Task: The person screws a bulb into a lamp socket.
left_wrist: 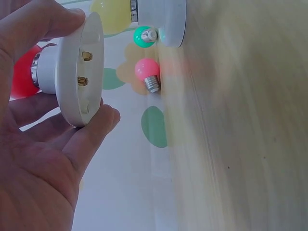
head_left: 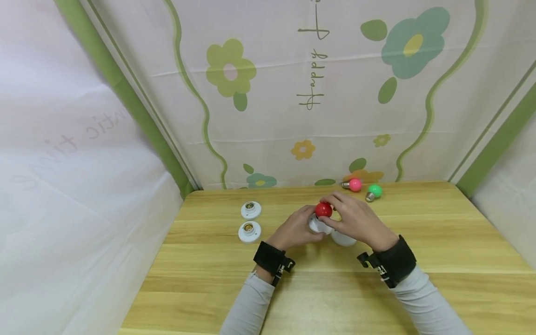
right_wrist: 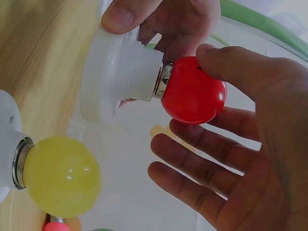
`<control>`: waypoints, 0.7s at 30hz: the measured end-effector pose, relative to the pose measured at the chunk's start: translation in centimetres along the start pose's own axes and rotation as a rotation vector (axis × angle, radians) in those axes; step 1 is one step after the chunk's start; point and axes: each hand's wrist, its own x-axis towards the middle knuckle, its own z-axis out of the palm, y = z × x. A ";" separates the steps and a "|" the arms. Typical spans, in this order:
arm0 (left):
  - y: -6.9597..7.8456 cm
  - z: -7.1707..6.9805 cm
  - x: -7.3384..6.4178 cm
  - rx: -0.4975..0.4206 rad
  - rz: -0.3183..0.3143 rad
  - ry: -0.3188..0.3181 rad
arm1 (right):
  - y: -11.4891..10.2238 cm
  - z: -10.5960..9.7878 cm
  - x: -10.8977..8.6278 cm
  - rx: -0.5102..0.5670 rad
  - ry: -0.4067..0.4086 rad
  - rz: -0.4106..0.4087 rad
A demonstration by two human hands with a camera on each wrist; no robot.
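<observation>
My left hand [head_left: 296,229] grips a round white lamp holder [left_wrist: 70,72] by its rim, lifted above the table. Its hollow underside with brass screws faces the left wrist view. A red bulb [right_wrist: 195,91] sits in the holder's socket, with part of its metal base still showing. My right hand [head_left: 361,219] pinches the red globe between thumb and index finger; the other fingers are spread. Beside the hands, a second white holder [head_left: 344,239] stands on the table with a yellow bulb [right_wrist: 62,175] in it. In the head view the right hand hides that yellow bulb.
Two white lamp holders [head_left: 249,231] without bulbs stand to the left on the wooden table [head_left: 201,279]. A pink bulb [head_left: 355,184] and a green bulb [head_left: 374,190] lie near the back edge, against a printed curtain [head_left: 268,116].
</observation>
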 end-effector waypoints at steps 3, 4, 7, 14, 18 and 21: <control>-0.1 0.0 0.0 -0.001 0.003 0.000 | 0.0 -0.2 0.0 0.007 -0.015 -0.001; -0.1 0.0 0.0 -0.004 0.004 -0.001 | 0.0 -0.2 0.0 0.011 -0.021 -0.003; -0.2 0.0 0.0 -0.016 0.008 0.000 | 0.0 -0.5 0.0 0.049 -0.054 -0.003; -0.4 -0.2 -0.2 -0.051 0.012 0.007 | 0.0 -1.0 -0.1 0.122 -0.099 -0.031; -0.4 -0.3 -0.2 -0.060 0.011 0.007 | 0.0 -1.0 -0.1 0.108 -0.083 -0.057; -0.3 -0.3 -0.2 -0.063 0.005 0.008 | 0.0 -0.9 -0.1 0.097 -0.077 -0.055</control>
